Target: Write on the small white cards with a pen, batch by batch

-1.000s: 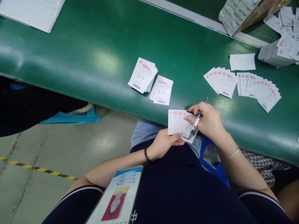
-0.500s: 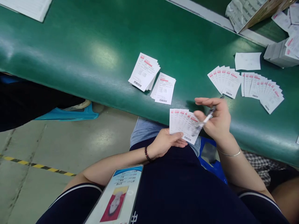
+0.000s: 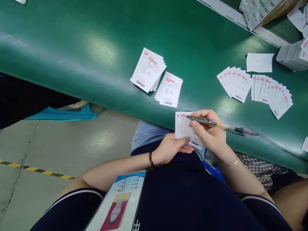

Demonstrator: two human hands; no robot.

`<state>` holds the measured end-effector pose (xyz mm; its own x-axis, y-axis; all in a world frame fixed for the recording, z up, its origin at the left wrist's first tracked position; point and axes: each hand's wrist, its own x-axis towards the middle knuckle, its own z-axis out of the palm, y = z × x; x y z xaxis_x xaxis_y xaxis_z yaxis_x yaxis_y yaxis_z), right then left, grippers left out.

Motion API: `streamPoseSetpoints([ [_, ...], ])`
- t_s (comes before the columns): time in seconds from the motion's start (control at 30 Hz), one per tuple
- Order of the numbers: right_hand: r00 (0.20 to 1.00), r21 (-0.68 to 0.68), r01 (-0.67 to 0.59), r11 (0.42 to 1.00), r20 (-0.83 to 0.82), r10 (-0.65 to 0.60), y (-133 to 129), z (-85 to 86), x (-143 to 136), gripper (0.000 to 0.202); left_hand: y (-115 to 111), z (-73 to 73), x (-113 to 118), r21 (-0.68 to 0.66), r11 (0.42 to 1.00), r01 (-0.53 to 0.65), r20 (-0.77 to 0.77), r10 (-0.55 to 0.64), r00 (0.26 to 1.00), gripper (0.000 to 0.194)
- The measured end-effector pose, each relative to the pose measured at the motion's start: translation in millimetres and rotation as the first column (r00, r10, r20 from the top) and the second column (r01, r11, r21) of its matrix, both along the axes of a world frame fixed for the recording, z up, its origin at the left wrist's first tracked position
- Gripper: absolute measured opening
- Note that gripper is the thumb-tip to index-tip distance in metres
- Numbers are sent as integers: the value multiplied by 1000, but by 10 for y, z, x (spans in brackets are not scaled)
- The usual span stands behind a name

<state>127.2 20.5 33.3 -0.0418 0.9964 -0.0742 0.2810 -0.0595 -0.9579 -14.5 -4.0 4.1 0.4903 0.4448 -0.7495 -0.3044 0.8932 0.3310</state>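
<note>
My left hand (image 3: 172, 147) is closed on a small fan of white printed cards (image 3: 181, 128) at the near edge of the green table, its thumb on top. Between the thumb and fingers of my right hand (image 3: 211, 131) is a grey and clear pen (image 3: 216, 124). The pen's tip points left, over the upper part of the fanned cards, and my right hand covers their right side. Beyond the hands lie a thicker stack of cards (image 3: 148, 70) and a smaller stack (image 3: 170, 89).
Fanned cards (image 3: 235, 84) and more fanned cards (image 3: 280, 99) lie at the right, near a blank white paper (image 3: 259, 63). Thick card piles (image 3: 290, 56) and a box (image 3: 260, 11) stand at the back right. A blue stool (image 3: 64, 113) is at the left.
My right hand has moved left over the held cards. The pen has turned so that its tip now points left. My left hand still holds the fan.
</note>
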Motion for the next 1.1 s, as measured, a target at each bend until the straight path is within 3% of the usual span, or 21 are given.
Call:
streamPoseSetpoints([
  [0.23, 973, 164, -129, 978, 212, 93, 20, -74, -37, 7, -19, -55, -5, 14, 999, 31, 30, -31, 999, 36],
  [0.6, 900, 248, -208, 946, 428, 86, 43, -136, -55, 5, 4, -64, -46, -18, 998, 53, 70, -52, 996, 47],
  [0.8, 873, 311, -254, 916, 481, 79, 66, -147, -76, 7, 30, -65, -60, -39, 996, 76, 75, -73, 994, 45],
  [1.1, 849, 267, -251, 930, 523, 79, 66, -134, -88, 9, 50, -45, -70, -46, 996, 80, 82, -76, 994, 36],
])
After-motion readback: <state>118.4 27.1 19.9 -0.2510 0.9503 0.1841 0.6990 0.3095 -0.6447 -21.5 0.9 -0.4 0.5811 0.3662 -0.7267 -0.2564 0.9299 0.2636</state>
